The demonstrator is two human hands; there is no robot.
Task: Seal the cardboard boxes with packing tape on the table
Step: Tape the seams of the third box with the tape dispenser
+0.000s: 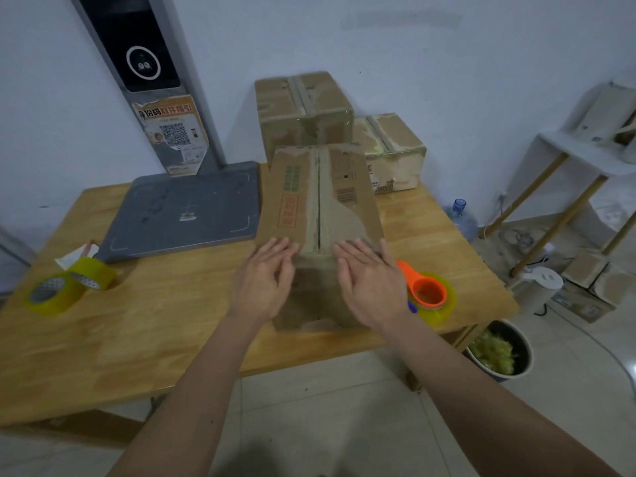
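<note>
A tall cardboard box (318, 201) stands on the wooden table (155, 321) right in front of me, its top flaps closed with a seam down the middle. My left hand (263, 277) lies flat with straight fingers on the box's near top edge, left of the seam. My right hand (370, 280) lies flat the same way, right of the seam. Neither hand holds anything. An orange tape dispenser on a yellowish tape roll (428, 294) lies on the table just right of my right hand. Two yellowish tape rolls (67, 287) sit at the table's left edge.
Two taped cardboard boxes (304, 110) (392, 149) stand behind the front box against the wall. A grey scale platform (186, 211) with an upright display post (148, 63) fills the back left. A bin (499, 349), a water jug (459, 218) and a white shelf (585, 149) stand at the right.
</note>
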